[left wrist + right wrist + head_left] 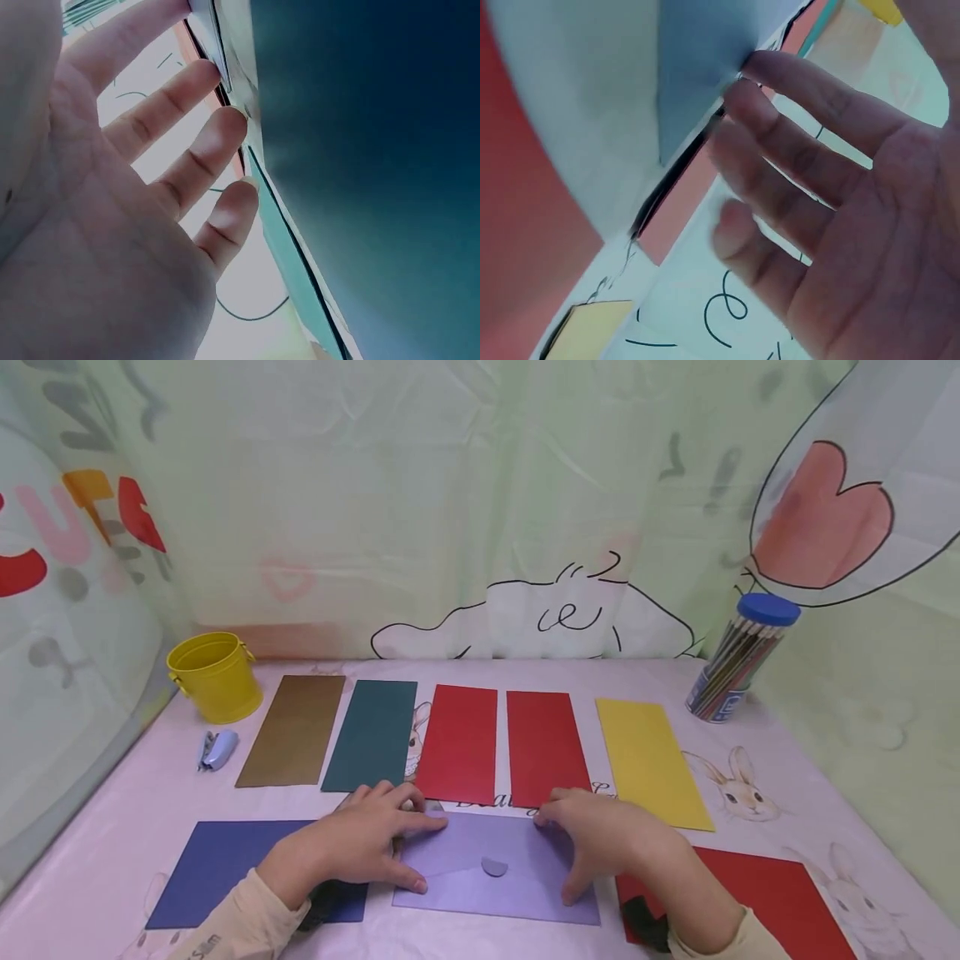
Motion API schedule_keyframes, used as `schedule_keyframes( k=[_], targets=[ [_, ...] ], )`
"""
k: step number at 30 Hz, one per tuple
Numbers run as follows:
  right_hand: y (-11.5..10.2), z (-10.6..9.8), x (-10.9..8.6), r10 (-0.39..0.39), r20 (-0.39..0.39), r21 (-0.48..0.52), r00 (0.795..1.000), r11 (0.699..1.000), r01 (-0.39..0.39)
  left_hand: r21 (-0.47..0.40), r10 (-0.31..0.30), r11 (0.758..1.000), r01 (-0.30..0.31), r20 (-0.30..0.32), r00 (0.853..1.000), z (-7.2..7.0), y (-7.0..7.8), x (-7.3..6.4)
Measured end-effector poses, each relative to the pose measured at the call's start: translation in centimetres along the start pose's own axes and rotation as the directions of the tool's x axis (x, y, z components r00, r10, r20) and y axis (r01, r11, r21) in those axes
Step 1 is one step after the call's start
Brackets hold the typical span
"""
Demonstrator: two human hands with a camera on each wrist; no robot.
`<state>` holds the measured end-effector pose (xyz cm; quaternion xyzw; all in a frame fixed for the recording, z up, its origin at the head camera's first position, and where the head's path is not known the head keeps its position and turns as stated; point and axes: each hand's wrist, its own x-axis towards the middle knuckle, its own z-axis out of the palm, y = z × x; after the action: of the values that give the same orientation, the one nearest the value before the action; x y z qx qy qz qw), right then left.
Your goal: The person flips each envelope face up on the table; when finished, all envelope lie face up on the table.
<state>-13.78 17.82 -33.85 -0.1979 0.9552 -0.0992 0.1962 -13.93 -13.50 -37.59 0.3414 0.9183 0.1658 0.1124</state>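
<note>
A light purple envelope, with a flap line and a small grey half-round mark in its middle, lies flat on the table. My left hand touches its left end, thumb and forefinger spread apart. At the right end, my right hand touches it with the fingers at the far edge and the thumb near the front. In the left wrist view the left hand's fingers are extended and spread. The right wrist view shows the right hand's fingers reaching to the edge of the purple envelope.
Behind lie brown, dark green, red, second red and yellow rectangles. A blue one and another red one flank the envelope. Yellow bucket, stapler and pencil jar stand farther off.
</note>
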Motion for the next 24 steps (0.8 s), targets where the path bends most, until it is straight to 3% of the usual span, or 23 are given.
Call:
schedule_keyframes(
  k=[4,7,12,16,24],
  targets=[
    [-0.5,-0.1,-0.2,0.036,0.030,0.002,0.999,0.999,-0.036,-0.070,-0.003,0.998,0.004,0.019,1.000,-0.8,-0.6,-0.5],
    [-1.1,-0.3,-0.5,0.027,0.009,-0.007,1.000,1.000,-0.027,-0.148,-0.038,0.988,0.041,0.022,0.999,-1.8,-1.6,-1.7],
    [-3.1,-0.4,-0.3,-0.086,-0.042,0.018,0.995,0.996,0.087,-0.248,-0.069,0.967,0.066,-0.005,0.998,-2.9,-4.2,-5.2],
    [-5.1,0.0,1.2,-0.186,-0.062,0.021,0.981,0.982,0.187,-0.252,-0.108,0.963,0.095,-0.038,0.993,-2.9,-6.5,-8.2],
    [-9.4,1.5,4.4,-0.302,-0.058,-0.011,0.951,0.953,0.302,-0.173,-0.201,0.968,0.183,-0.092,0.975,-2.5,-11.1,-13.9]
  ],
)
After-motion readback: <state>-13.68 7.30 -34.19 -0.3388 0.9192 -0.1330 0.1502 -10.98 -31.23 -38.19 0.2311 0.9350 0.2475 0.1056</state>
